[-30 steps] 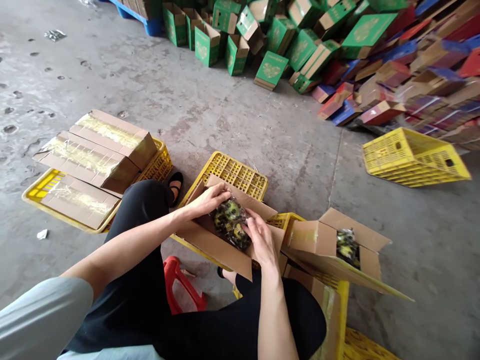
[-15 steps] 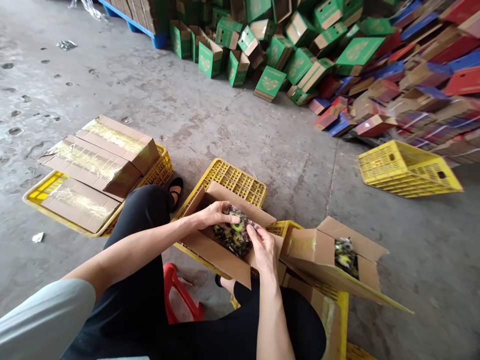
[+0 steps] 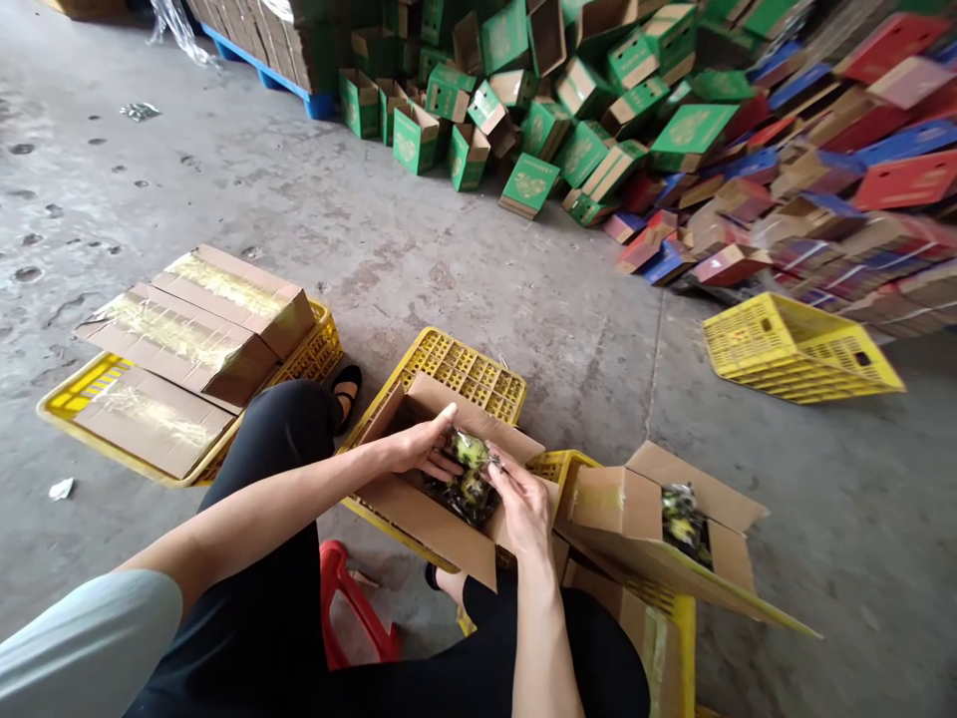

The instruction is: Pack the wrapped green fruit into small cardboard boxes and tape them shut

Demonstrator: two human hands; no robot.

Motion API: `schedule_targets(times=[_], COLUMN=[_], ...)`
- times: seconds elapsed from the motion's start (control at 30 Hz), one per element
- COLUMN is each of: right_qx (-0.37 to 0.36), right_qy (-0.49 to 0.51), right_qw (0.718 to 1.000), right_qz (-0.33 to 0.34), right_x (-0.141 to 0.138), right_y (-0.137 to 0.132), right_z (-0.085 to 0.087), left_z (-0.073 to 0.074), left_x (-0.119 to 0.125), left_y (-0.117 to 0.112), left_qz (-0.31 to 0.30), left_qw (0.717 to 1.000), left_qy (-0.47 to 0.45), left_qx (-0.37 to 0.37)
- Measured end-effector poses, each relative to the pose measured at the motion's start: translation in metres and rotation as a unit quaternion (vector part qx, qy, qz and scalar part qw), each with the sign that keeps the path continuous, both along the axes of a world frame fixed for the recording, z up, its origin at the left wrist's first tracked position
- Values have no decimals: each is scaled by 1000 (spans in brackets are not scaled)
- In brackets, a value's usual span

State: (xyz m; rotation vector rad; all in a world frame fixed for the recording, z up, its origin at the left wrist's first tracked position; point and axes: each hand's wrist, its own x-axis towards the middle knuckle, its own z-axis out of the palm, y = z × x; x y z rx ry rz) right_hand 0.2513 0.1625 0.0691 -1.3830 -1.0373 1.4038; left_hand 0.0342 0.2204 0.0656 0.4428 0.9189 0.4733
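Note:
An open brown cardboard box (image 3: 438, 524) rests on a yellow plastic crate (image 3: 464, 367) in front of my knees. Inside it lies a clear bag of dark and yellow-green items (image 3: 470, 479). My left hand (image 3: 420, 444) grips the bag's top from the left, fingers curled. My right hand (image 3: 521, 502) holds the bag's right side, fingers closed on it. A second open box (image 3: 658, 519) with a similar bag (image 3: 680, 521) sits just to the right on another yellow crate.
Several taped brown boxes (image 3: 198, 324) lie on a yellow crate at the left. A tipped yellow crate (image 3: 797, 349) lies at right. Green, red and blue cartons (image 3: 635, 110) are heaped at the back. A red stool (image 3: 348, 603) stands under me. The floor is bare concrete.
Both hands have gathered the bag tighter and pushed it a little lower into the box. My view has tilted up slightly, showing more of the carton pile.

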Motion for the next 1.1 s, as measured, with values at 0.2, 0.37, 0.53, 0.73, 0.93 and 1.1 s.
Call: schedule_targets(times=[0.2,0.37,0.53,0.73,0.93,1.1], right_qx=[19,-17,-65,-58,-36,-28], right_qy=[14,83,14,-5,2,34], right_qw=[1000,995,997,998,999,998], right_qz=[3,-45,-36,-24,-30,-39], right_x=[-1,-5,-6,1,0,-4], right_y=[0,5,3,0,0,2], right_z=[8,16,18,6,7,14], left_z=[-4,-3,-3,-10,-7,-4], left_x=[-4,-4,-4,-4,-2,-3], left_y=[1,-3,-5,-3,-3,-2], left_qz=[15,34,37,40,32,61], left_qw=[997,990,980,980,988,984], left_qy=[-70,-93,-102,-99,-60,-45], left_qx=[24,97,165,166,135,161])
